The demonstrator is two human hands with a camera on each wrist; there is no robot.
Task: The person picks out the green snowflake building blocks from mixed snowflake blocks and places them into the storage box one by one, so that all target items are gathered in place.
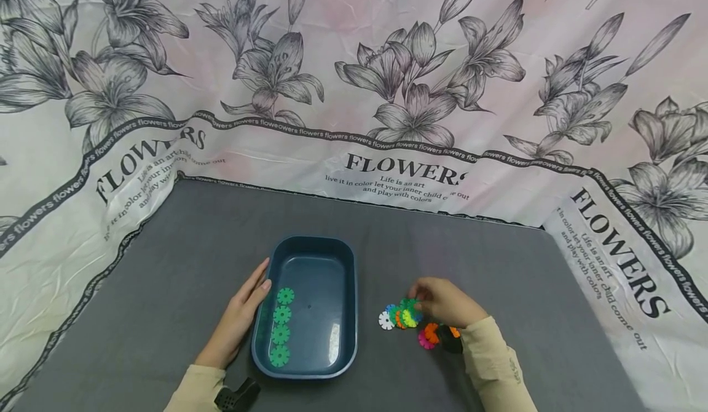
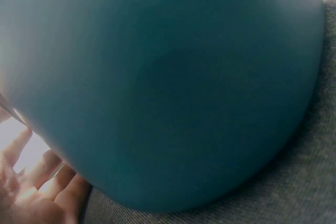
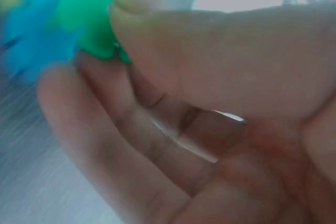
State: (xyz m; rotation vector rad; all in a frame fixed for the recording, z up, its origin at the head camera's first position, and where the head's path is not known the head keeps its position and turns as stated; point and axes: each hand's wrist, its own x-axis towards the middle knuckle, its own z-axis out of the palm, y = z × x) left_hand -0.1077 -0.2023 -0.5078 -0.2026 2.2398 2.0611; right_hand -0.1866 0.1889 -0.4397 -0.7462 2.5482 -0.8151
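Note:
A dark blue tray point(image 1: 346, 363) lies on the grey table with several green flower-shaped discs point(image 1: 281, 334) in a column along its left inner side. My left hand point(image 1: 239, 310) rests against the tray's left side, its fingers point(image 2: 60, 184) along the outer wall in the left wrist view. To the right of the tray, my right hand point(image 1: 445, 301) is over a small pile of coloured flower-shaped discs point(image 1: 386, 320). Its thumb and fingers pinch a green flower-shaped disc point(image 3: 89, 9) in the right wrist view. A blue disc point(image 3: 39, 30) shows just beyond it.
Near the right wrist lie pink point(image 1: 426, 339) and orange point(image 1: 431, 332) discs, partly covered by a black wrist device point(image 1: 450, 340). A white cloth point(image 1: 409, 178) with printed flowers rises behind the grey tabletop point(image 1: 470, 246) and along both its sides.

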